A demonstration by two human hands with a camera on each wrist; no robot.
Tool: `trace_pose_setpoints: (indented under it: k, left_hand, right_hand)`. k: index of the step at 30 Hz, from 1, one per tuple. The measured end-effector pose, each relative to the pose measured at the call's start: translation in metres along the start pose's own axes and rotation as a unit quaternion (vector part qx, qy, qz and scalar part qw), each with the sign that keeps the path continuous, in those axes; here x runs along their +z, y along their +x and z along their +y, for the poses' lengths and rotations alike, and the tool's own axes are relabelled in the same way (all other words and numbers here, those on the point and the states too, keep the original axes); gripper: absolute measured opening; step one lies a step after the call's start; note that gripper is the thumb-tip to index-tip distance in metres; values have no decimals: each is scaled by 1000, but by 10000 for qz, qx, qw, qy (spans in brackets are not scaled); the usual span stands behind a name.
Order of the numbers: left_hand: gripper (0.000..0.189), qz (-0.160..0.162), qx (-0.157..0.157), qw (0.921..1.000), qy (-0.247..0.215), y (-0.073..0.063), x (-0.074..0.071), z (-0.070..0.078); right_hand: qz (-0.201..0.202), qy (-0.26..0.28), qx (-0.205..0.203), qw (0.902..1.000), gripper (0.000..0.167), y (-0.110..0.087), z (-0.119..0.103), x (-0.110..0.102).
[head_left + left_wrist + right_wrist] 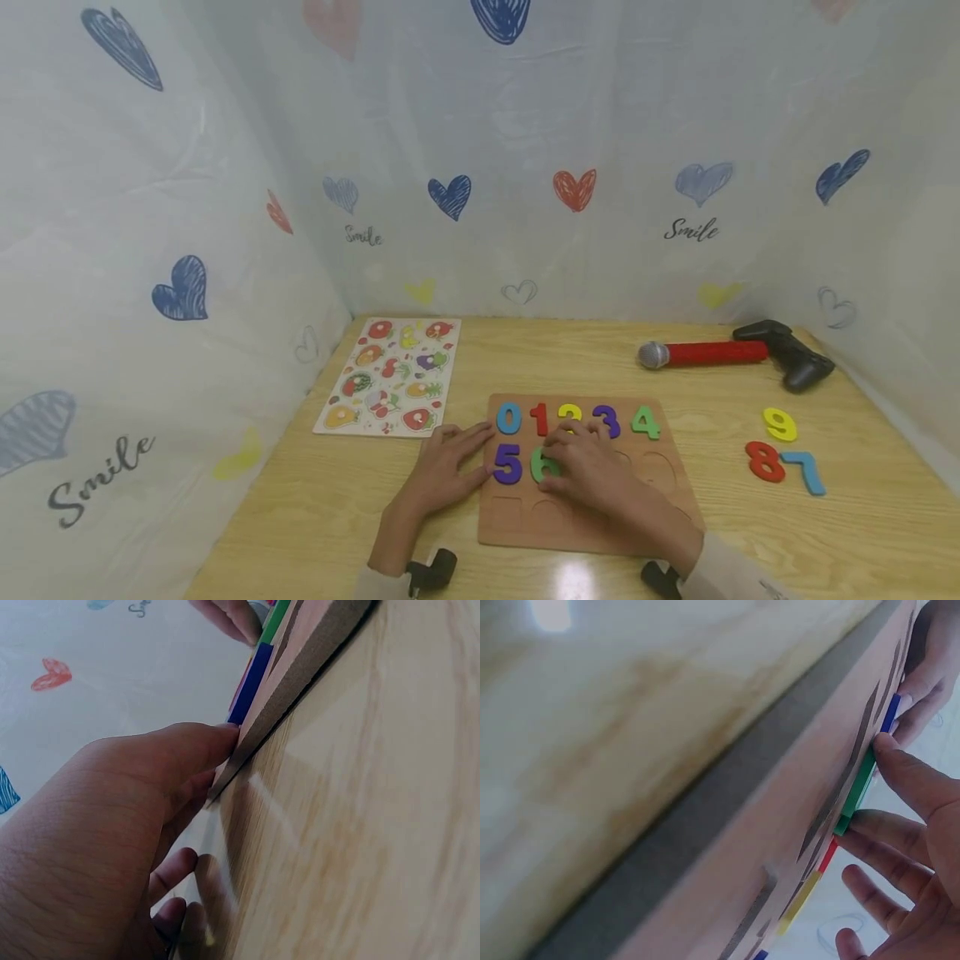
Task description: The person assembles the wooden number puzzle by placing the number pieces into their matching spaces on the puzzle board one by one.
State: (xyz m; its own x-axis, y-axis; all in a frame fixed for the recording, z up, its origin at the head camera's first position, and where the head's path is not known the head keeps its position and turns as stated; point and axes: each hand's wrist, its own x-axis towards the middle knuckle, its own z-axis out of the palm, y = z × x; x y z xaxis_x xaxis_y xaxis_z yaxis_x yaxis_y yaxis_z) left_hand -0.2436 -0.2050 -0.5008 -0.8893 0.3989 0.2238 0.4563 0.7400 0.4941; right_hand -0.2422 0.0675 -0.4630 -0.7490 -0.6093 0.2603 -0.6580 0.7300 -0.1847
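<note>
A brown number puzzle board [517, 533] lies on the table, with a blue 0, red 1, yellow 2, purple 3 and green 4 along its back row. My right hand [592, 471] pinches the green 6 [538, 465] between thumb and fingers, over the second row. In the right wrist view, the green 6 [859, 787] sits at the board's surface between the thumb and forefinger. Fingers fairly straight, my left hand [446, 471] touches the board's left edge. Its thumb tip is beside the purple 5 [507, 464]; the left wrist view shows this thumb [202, 742] against the edge.
Right of the board lie a yellow 9 [780, 424], a red 8 [765, 462] and a blue 7 [806, 472]. Behind them are a red microphone [712, 353] and a black game controller [795, 358]. A fruit picture board [390, 375] lies at back left. Heart-patterned curtains enclose the table.
</note>
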Motion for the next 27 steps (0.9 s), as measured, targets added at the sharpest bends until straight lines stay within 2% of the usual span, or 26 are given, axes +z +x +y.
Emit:
trace_pose_setpoints:
  k: [6,10,14,17,20,23,27]
  left_hand:
    - [55,51,-22,10000,-30,-1,0,1]
    - [54,75,-38,10000,-47,-1,0,1]
    - [55,51,-5,10000,-77,0,0,2]
    - [56,57,4,9999,-96,1,0,3]
    - [56,54,-8,10000,-47,1,0,3]
    - [56,12,-26,10000,-67,1,0,2]
    - [57,-20,-102,9999,-54,0,1,1]
  right_hand:
    - [64,-57,33,10000,39,0,-3,0]
    - [27,-55,138,9999,45,-1,0,1]
    - [-67,148,354,9992,55,-6,6,0]
    - [-97,385,393,9984,52,-14,14,-3]
    - [-58,546,302,9980,42,-22,21,-7]
    - [-6,636,158,9978,39,-28,27,-11]
    - [-13,575,66,9983,42,-35,34,-18]
